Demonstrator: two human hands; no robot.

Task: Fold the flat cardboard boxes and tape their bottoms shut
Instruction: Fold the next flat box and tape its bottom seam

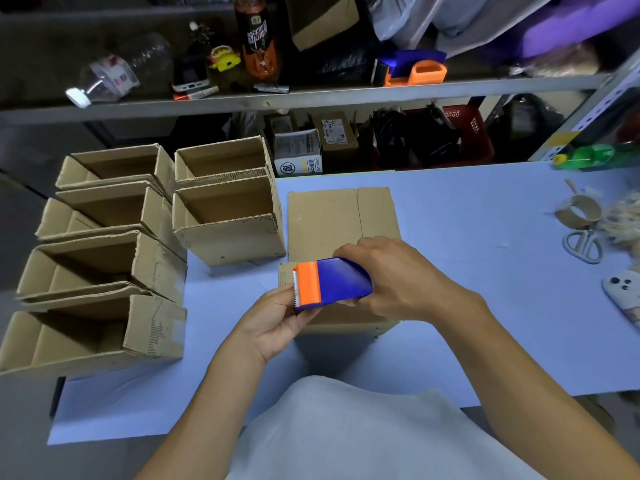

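Observation:
A blue and orange tape dispenser is held above a folded cardboard box that stands on the light blue table with its closed flaps facing up. My right hand grips the dispenser's blue body from the right. At the orange toothed end, the fingers of my left hand pinch the cutter edge, where the tape end is too thin to make out. Several folded boxes stand open-topped in rows to the left, more of them nearer the table's left edge.
An empty tape core, scissors and a phone lie at the table's right. A second tape dispenser, bottles and clutter sit on the shelf behind. A red basket and parcels stand below it.

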